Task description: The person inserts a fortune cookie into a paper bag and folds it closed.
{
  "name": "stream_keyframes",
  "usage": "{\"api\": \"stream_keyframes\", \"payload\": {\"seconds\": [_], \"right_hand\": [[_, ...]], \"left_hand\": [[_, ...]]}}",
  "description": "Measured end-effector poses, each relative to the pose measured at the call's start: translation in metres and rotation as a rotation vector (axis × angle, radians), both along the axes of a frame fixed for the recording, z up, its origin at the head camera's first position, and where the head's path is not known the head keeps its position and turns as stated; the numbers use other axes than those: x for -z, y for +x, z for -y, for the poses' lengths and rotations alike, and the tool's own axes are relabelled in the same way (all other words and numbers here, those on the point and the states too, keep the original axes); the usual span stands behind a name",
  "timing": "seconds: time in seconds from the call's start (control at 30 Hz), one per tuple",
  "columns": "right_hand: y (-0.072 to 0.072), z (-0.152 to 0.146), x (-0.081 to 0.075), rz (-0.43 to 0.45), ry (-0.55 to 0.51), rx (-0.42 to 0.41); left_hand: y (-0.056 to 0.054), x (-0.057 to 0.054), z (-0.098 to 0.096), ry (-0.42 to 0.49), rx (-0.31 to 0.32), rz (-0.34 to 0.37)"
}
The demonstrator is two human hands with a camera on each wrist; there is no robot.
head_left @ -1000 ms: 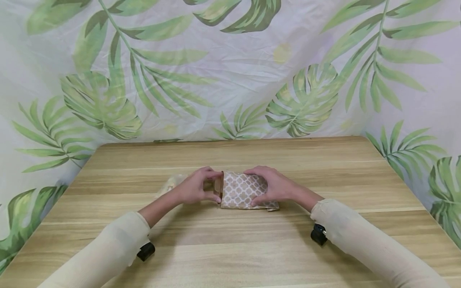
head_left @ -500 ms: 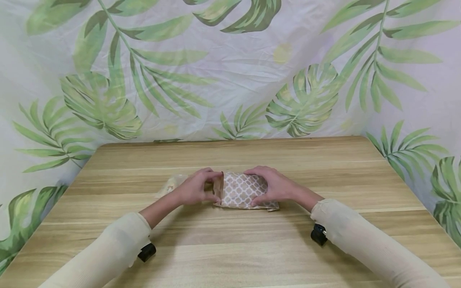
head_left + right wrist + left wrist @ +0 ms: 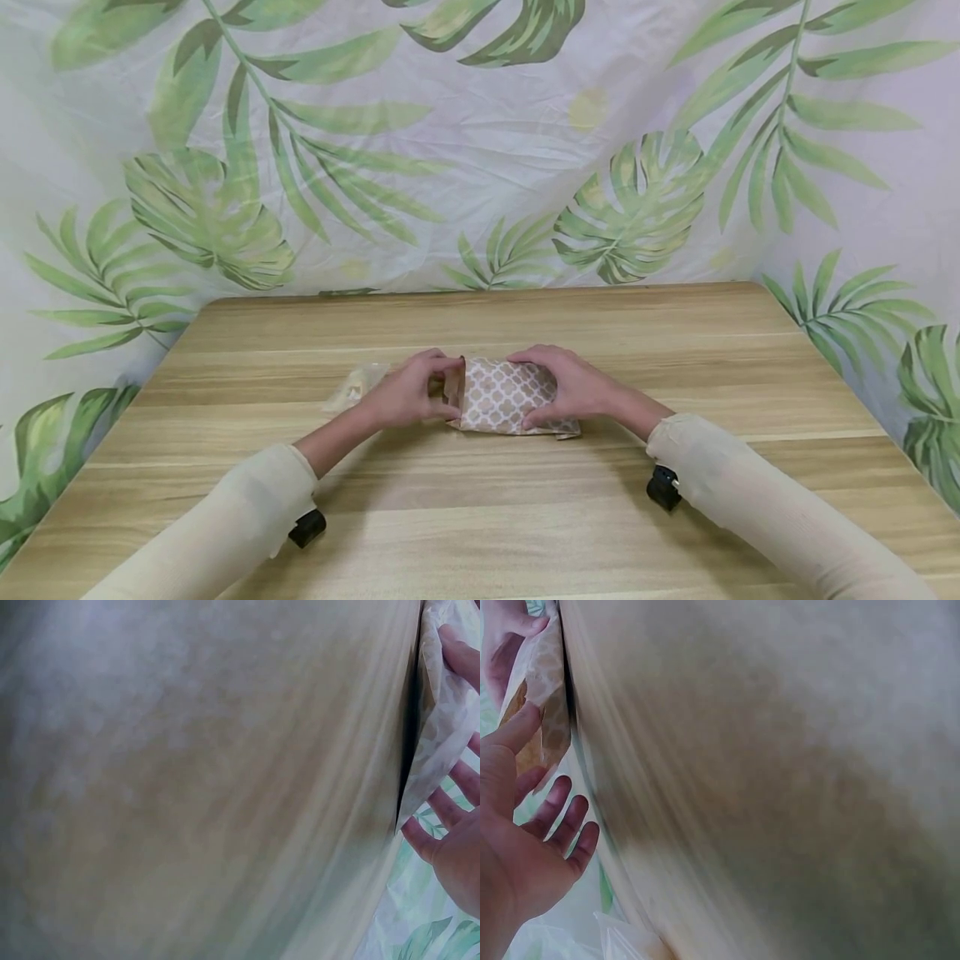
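A brown paper bag with a white lattice pattern lies on its side on the wooden table, its mouth facing left. My left hand is at that mouth, thumb and index finger spread to its near and far edges. In the left wrist view, the thumb of the left hand lies against the bag's edge while the other fingers are loosely bent. My right hand grips the bag's right end between thumb and fingers. The right wrist view shows the bag between that thumb and the fingers below. The bag's inside is mostly hidden.
Behind the left wrist lies a clear plastic bag with something pale yellow in it. A leaf-printed cloth hangs beyond the far edge of the table. Black wrist cameras sit under both sleeves.
The paper bag's mouth has shifted a little: its near lower corner now shows further left, under the left thumb. The right hand stays in place.
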State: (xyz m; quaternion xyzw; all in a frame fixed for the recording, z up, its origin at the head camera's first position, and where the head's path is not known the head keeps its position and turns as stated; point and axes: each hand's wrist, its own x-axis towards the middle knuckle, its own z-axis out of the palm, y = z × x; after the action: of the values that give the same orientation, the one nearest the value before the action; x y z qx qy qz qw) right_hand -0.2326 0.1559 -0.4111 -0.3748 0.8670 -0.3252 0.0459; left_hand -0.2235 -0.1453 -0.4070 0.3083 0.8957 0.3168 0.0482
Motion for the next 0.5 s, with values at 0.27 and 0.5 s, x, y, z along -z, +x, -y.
{"api": "stream_keyframes", "payload": {"seconds": [0.27,0.5], "right_hand": [[0.0,0.0,-0.001,-0.006,-0.012,-0.004],[0.002,0.001,-0.002,-0.006,-0.014,-0.007]], "left_hand": [[0.005,0.0,-0.004,0.001,-0.017,-0.017],[0.004,0.0,0.005,0.102,0.013,-0.033]]}}
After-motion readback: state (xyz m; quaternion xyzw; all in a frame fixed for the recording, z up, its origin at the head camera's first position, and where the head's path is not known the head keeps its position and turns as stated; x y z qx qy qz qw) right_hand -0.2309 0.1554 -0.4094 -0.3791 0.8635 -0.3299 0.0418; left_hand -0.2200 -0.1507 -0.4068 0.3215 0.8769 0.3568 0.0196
